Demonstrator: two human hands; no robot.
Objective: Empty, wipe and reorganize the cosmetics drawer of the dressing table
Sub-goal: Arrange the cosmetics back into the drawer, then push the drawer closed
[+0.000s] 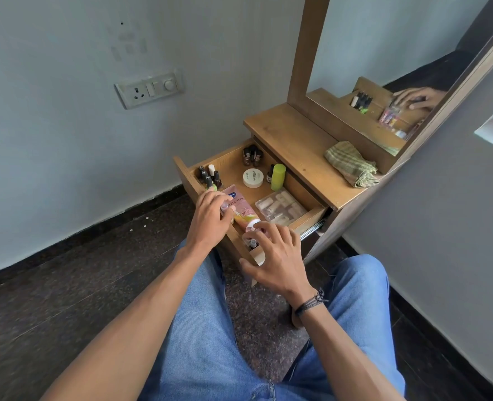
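Cosmetics drawer [232, 169] pulled out of dressing table, above my knees. Contents sit grouped, so I judge reorganizing stage.

- Left hand [210, 218] pinches small clear-capped item [225, 206], probably to slot it beside pink tube [241, 209].
- Right hand [277, 256] spread loose, fingertips at tube cap, gripping nothing; steadying, I guess.
- Nail polish bottles [209, 175], white jar [253, 178], clear box [281, 208] crowd drawer.
- Checked cloth [351, 164] on desk [291, 137], clear of work.

Switch panel [149, 88] on pale wall [51, 125]; dark floor [51, 285]

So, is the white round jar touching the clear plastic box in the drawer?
Apart. The head view shows the white jar and the clear box with a strip of bare drawer floor between them.
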